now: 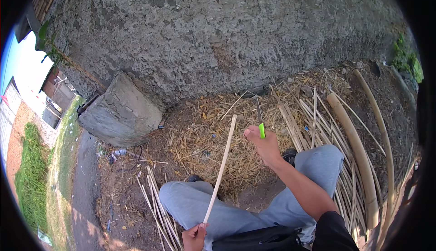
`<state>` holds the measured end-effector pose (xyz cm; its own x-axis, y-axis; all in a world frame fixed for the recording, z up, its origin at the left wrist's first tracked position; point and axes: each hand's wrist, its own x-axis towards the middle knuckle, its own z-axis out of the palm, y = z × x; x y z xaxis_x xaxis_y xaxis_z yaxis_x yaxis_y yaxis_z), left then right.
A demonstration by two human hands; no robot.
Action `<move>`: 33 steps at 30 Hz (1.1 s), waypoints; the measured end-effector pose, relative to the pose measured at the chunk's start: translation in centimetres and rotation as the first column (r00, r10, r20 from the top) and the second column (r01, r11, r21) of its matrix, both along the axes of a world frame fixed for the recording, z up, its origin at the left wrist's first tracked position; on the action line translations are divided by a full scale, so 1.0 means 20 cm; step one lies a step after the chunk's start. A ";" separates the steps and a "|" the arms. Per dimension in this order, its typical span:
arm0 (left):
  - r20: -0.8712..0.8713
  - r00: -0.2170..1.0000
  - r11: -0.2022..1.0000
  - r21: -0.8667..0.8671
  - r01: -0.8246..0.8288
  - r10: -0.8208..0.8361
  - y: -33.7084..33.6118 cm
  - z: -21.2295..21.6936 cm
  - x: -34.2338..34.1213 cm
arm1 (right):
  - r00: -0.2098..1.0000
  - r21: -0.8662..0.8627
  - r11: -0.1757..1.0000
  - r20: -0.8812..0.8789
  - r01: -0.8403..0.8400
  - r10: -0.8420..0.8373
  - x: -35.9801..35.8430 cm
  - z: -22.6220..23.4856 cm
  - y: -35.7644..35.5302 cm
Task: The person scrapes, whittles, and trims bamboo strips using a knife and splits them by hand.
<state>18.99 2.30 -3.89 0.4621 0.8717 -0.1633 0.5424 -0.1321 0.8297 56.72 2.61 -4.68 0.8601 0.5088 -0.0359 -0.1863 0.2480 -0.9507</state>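
My right hand (264, 144) is closed round the bright green handle of a knife (259, 110), whose narrow blade points up and away toward the wall. At the lower middle, my left hand (195, 238) pinches the near end of a long, pale bamboo strip (221, 169). The strip slants up and to the right across my left leg, its far end standing to the left of the knife. A gap shows between blade and strip. Under both lies a heap of straw-coloured shavings (218, 160) on the ground between my knees.
Cut strips (156, 205) lie in a bundle by my left leg, and more strips (318, 119) are piled at my right. Beyond that pile are a thick bamboo pole (356, 160) and a curved pole (383, 146). A concrete block (122, 112) leans against the rough wall (227, 33).
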 end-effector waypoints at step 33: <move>-0.010 0.989 0.989 0.004 -0.149 0.149 -0.01 -0.02 -0.11 | 0.892 -0.443 0.891 0.437 0.103 0.114 0.14 0.11 -0.09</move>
<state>16.79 2.08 -4.30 0.3253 0.9313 -0.1642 0.5649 -0.0521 0.8235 59.45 0.89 -2.54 0.8352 0.5360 0.1229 0.2779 -0.2185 -0.9354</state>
